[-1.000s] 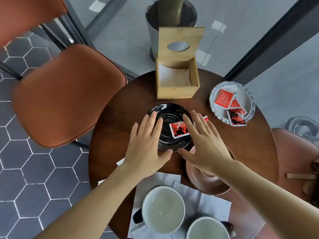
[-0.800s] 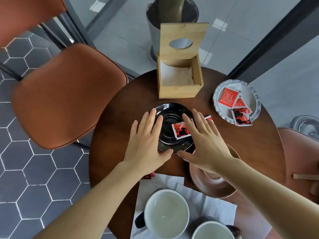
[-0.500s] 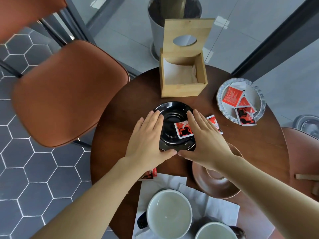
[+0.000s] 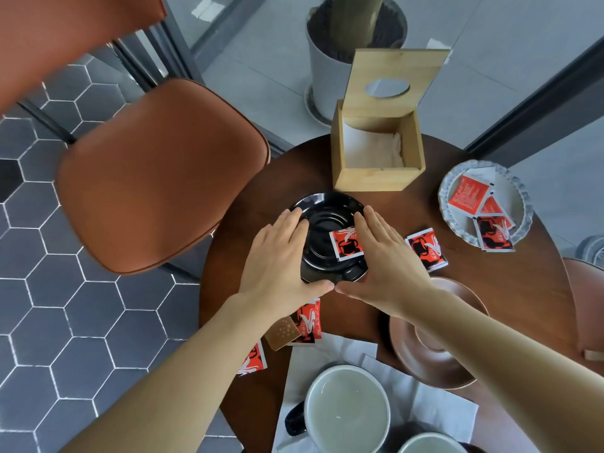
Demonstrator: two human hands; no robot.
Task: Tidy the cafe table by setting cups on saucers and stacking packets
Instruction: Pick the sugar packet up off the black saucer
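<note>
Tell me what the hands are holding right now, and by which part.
Both hands, the left hand and the right hand, flank the black saucer at its opposite rims, fingers straight. Whether they actually grip it cannot be told; a red packet lies on it.

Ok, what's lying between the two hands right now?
In the head view, the round black saucer lies between the left hand and right hand, with a red sachet packet resting on its right side, touching the right hand's fingers.

Round dark wooden table (image 4: 510, 289) bearing an open bamboo tissue box (image 4: 376, 158) at its far edge, white paper napkins (image 4: 425, 407) at its near edge, with an orange chair (image 4: 157, 171) and grey planter (image 4: 327, 60) on the floor beyond.
</note>
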